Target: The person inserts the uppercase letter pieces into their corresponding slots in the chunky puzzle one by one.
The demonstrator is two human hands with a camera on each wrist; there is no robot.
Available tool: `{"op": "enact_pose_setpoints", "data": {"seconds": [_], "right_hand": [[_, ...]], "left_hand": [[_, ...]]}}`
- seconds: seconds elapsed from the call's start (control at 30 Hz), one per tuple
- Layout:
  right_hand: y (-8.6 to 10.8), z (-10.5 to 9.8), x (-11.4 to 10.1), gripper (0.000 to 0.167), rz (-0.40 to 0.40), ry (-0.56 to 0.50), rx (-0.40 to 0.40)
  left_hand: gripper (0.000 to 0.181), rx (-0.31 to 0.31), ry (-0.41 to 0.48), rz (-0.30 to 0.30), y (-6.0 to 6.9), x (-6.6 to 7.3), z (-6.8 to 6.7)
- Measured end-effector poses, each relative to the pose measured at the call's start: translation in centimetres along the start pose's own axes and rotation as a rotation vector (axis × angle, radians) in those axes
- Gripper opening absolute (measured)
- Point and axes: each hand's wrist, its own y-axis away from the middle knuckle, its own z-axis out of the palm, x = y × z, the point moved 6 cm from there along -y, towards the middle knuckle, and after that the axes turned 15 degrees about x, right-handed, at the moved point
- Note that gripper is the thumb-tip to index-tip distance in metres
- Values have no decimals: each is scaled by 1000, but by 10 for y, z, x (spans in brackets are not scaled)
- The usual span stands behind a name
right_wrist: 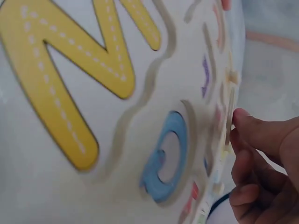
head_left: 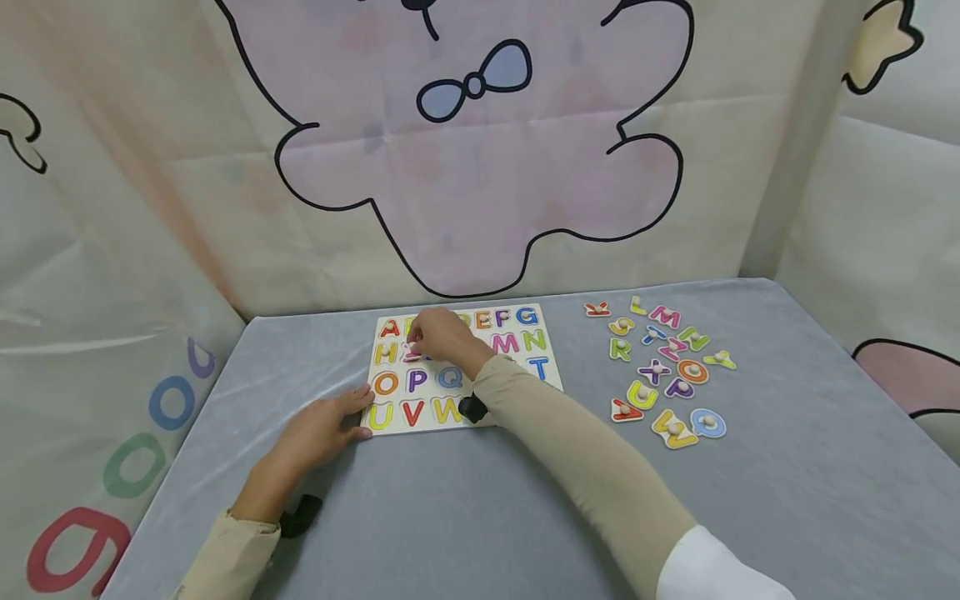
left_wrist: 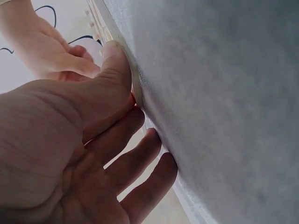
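Observation:
A white alphabet puzzle board (head_left: 393, 404) lies on the table with printed coloured letters. My left hand (head_left: 318, 429) rests at its left edge, fingers spread; in the left wrist view the thumb (left_wrist: 117, 65) presses the board's side. Over the second row, just right of the H (head_left: 386, 353), my right hand (head_left: 446, 337) pinches a small pinkish letter piece (head_left: 412, 357). The right wrist view shows this piece (right_wrist: 230, 116) edge-on between thumb and finger, close to the board's surface; which letter it is cannot be told. My right forearm covers part of the board's lower right.
Several loose knobbed letter pieces lie scattered on the grey table (head_left: 787, 467) right of the board, among them a yellow W (head_left: 674, 429), a blue Q (head_left: 708, 423) and an orange O (head_left: 692, 372). A curtain (head_left: 480, 183) with a cartoon drawing hangs behind the table.

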Motion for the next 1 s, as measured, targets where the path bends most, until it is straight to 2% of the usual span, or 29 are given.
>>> {"op": "enact_pose_setpoints", "data": {"seconds": [0.23,0.47,0.6,0.73,0.9,1.0], "right_hand": [[-3,11,1,16,9,33,32],[2,4,3,30,-3,-10,17],[20,-13,15,37,20,-75,29],[45,-36,37,33,44,-151,53],[77,-68,71,31,58,-157,88],[93,-87,92,32,100,-158,102]], "left_hand": [[59,9,-8,14,-2,3,0],[60,4,-12,2,0,5,-4],[61,0,-14,6,1,4,-3],[61,12,-14,9,0,3,-2],[62,0,-11,-8,0,3,0],[62,-2,-7,-12,2,2,0]]}}
